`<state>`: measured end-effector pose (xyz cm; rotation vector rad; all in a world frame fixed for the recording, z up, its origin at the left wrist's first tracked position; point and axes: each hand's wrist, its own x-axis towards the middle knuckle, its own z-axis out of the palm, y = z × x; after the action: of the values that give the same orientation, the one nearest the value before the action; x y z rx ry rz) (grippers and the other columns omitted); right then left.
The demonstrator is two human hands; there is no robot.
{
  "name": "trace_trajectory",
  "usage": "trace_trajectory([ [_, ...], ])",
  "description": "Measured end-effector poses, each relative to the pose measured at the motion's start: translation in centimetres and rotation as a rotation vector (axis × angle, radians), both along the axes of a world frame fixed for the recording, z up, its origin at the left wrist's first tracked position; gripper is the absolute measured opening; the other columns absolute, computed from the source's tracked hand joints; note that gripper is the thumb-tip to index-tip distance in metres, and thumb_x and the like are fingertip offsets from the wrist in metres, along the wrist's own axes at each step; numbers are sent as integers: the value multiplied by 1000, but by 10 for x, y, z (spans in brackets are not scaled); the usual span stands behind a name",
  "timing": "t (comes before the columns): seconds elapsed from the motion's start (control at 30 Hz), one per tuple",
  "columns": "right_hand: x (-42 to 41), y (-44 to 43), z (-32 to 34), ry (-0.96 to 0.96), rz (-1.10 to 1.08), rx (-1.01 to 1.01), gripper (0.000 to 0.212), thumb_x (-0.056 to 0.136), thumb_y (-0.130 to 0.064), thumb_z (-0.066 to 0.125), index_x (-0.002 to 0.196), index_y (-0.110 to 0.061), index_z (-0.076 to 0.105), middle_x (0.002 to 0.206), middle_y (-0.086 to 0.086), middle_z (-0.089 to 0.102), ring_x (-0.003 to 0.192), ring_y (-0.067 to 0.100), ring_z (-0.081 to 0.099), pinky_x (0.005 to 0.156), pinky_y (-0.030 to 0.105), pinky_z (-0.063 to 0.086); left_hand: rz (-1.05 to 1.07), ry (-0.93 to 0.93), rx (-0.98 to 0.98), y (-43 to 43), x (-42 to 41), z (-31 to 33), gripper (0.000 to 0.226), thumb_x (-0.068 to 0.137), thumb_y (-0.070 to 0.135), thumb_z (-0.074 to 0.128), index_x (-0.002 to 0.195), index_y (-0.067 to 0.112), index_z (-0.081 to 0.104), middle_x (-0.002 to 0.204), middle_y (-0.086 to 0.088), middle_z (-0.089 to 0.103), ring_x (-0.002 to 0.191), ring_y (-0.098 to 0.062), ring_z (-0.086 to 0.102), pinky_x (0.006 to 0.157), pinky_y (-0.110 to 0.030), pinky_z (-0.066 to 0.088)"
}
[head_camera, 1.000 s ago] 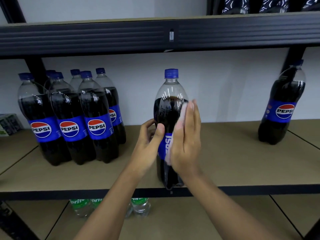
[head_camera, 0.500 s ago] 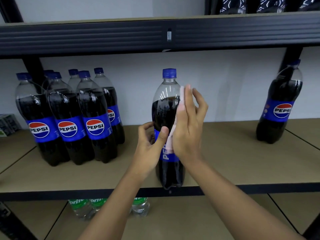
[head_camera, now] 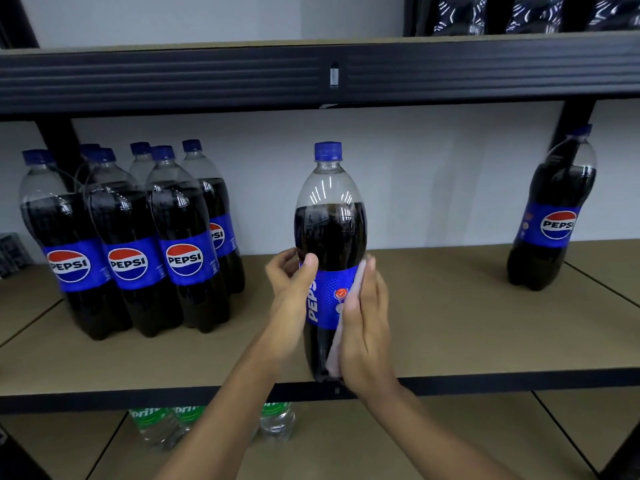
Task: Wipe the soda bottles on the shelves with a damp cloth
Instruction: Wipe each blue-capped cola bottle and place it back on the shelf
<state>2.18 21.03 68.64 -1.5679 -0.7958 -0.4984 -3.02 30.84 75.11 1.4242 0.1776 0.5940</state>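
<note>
A tall Pepsi bottle with a blue cap stands upright at the front edge of the middle shelf. My left hand grips its left side at the top of the blue label, thumb on the front. My right hand lies flat against the bottle's lower right side and presses a pale cloth onto the label and base. Only a strip of the cloth shows under the palm.
Several Pepsi bottles stand grouped at the left of the same shelf. A single Pepsi bottle stands at the far right. Sprite bottles sit on the shelf below. A dark beam of the upper shelf runs overhead.
My right hand with the cloth has slid down from the bottle's shoulder to its label and base. My left hand has kept its grip on the bottle.
</note>
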Motion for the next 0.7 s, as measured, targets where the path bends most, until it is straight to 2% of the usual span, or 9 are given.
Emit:
trace_trajectory([
  [0.1, 5, 7, 59, -79, -13, 96, 45, 110, -34, 24, 153, -47, 16, 160, -17, 26, 152, 1, 23, 120, 14, 19, -17, 67, 137, 3, -7, 7, 61, 77, 69, 62, 121, 39, 34, 131, 17, 51, 107, 16, 58, 87, -12, 47],
  [0.2, 13, 9, 110, -78, 27, 126, 45, 112, -25, 33, 157, -29, 35, 155, -10, 39, 144, -3, 35, 114, 10, 26, -45, 110, 172, 8, -11, 8, 74, 71, 73, 49, 132, 32, 37, 125, 17, 59, 92, 20, 64, 73, -7, 50],
  [0.23, 14, 10, 117, -69, 48, 119, 44, 112, -23, 35, 156, -24, 39, 154, -10, 42, 143, -5, 36, 112, 8, 26, -48, 116, 170, 9, -11, 8, 73, 74, 75, 46, 132, 31, 40, 122, 16, 63, 92, 17, 65, 73, -8, 50],
  [0.3, 10, 13, 112, -115, 10, 128, 44, 112, -21, 34, 156, -18, 41, 157, -11, 39, 146, -3, 33, 114, 10, 24, -50, 115, 165, 11, -12, 6, 70, 83, 84, 42, 131, 33, 47, 119, 16, 67, 98, 11, 67, 86, -15, 52],
  [0.37, 6, 18, 83, -190, -87, 137, 48, 112, -26, 29, 158, -14, 32, 161, -12, 30, 153, 5, 25, 120, 16, 21, -57, 119, 133, 11, -12, 2, 73, 84, 86, 44, 134, 34, 50, 120, 16, 69, 106, 6, 68, 98, -26, 52],
  [0.4, 5, 19, 63, -199, -119, 126, 51, 112, -30, 27, 160, -13, 24, 163, -9, 25, 155, 8, 21, 121, 17, 19, -64, 117, 132, 11, -13, 1, 70, 84, 86, 46, 132, 34, 51, 119, 15, 70, 107, 4, 68, 95, -24, 53],
  [0.47, 3, 17, 20, -174, -128, 66, 56, 112, -37, 24, 161, -15, 10, 167, -5, 17, 156, 8, 16, 121, 16, 16, -72, 119, 166, 9, -14, 0, 60, 80, 79, 53, 123, 37, 53, 115, 14, 72, 104, 5, 69, 85, -17, 54],
  [0.57, -2, 7, -25, -79, -64, -13, 54, 111, -46, 20, 162, -31, 10, 169, -14, 12, 156, 5, 13, 121, 14, 15, -37, 89, 162, 7, -12, -4, 57, 77, 72, 64, 120, 35, 54, 118, 7, 73, 110, -5, 70, 94, -30, 58],
  [0.7, -5, 5, -14, -2, -14, -2, 48, 109, -47, 19, 156, -44, 7, 163, -33, 9, 154, -3, 10, 119, 10, 13, 32, 46, 196, 8, -10, -8, 57, 75, 76, 63, 120, 46, 44, 128, 17, 62, 115, 3, 64, 96, -27, 55],
])
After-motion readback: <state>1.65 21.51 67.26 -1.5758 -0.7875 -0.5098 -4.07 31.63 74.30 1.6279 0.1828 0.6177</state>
